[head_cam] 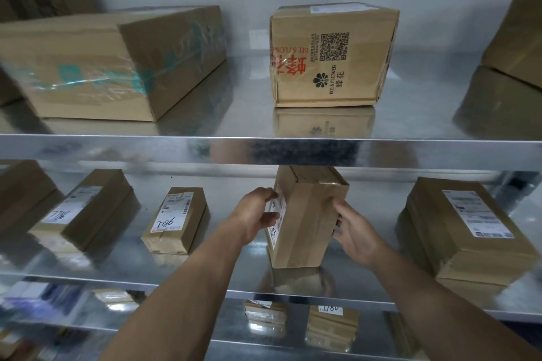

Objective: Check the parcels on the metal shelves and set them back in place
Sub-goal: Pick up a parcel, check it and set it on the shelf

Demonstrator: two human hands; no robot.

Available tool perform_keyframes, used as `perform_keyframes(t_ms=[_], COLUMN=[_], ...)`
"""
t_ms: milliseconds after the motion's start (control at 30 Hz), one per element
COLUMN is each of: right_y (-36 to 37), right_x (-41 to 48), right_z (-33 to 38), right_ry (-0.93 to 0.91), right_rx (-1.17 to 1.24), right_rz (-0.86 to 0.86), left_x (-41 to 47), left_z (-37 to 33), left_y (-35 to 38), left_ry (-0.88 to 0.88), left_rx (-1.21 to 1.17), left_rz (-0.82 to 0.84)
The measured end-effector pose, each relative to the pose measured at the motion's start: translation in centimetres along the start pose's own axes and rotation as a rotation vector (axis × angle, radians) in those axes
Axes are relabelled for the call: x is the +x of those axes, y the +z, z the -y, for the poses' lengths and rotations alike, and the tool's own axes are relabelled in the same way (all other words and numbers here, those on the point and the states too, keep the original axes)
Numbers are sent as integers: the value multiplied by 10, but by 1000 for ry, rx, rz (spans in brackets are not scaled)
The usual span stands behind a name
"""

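Observation:
A taped brown parcel [308, 220] stands on its long edge on the middle metal shelf [205, 272], its white label facing left. My left hand [256, 214] grips its left, labelled side with curled fingers and thumb. On the opposite side my right hand [353, 231] holds the parcel, fingers wrapped round its right edge. The parcel's top reaches under the upper shelf's front lip [264, 152].
Middle shelf: a small parcel marked 7286 [176, 220], a longer one [85, 211] to the left, a flat labelled box [466, 231] at right. Upper shelf: a large taped box [111, 64], a Bee & Flower carton [331, 56], boxes at far right [513, 47]. Small parcels [331, 328] lie on the lower shelf.

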State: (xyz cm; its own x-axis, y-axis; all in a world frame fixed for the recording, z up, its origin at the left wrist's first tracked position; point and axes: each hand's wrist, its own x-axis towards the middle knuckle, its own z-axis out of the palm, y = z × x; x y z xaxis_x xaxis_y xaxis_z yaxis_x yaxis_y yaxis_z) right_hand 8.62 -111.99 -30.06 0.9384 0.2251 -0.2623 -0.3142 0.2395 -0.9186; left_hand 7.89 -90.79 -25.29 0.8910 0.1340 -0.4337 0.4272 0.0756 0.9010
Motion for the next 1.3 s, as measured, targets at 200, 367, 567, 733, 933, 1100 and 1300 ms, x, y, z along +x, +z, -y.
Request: perform_keyframes(t_ms=[200,367,567,733,933,1100,1300], right_y=[1,-3,1,1,7,15,18], right_x=[-2,6,8,15,14,12,16], right_z=[-2,-9,-9,-19,-29,-36,-37], right_ry=[-23,-7,-78,-130,-119,-50,12], right_rx=[-5,44,58,-136,-195,-192,-224], right_rz=[-54,-184,-298,-390,-382,-311,-334], left_x=[-3,0,3,-4,-3,0,4], left_z=[6,9,14,15,20,28,40], left_y=[1,-2,-9,-6,-8,-9,-8], left_ry=[32,75,85,69,52,41,32], left_rx=[106,205,220,84,33,-1,-33], left_rz=[-8,19,-37,8,39,66,69])
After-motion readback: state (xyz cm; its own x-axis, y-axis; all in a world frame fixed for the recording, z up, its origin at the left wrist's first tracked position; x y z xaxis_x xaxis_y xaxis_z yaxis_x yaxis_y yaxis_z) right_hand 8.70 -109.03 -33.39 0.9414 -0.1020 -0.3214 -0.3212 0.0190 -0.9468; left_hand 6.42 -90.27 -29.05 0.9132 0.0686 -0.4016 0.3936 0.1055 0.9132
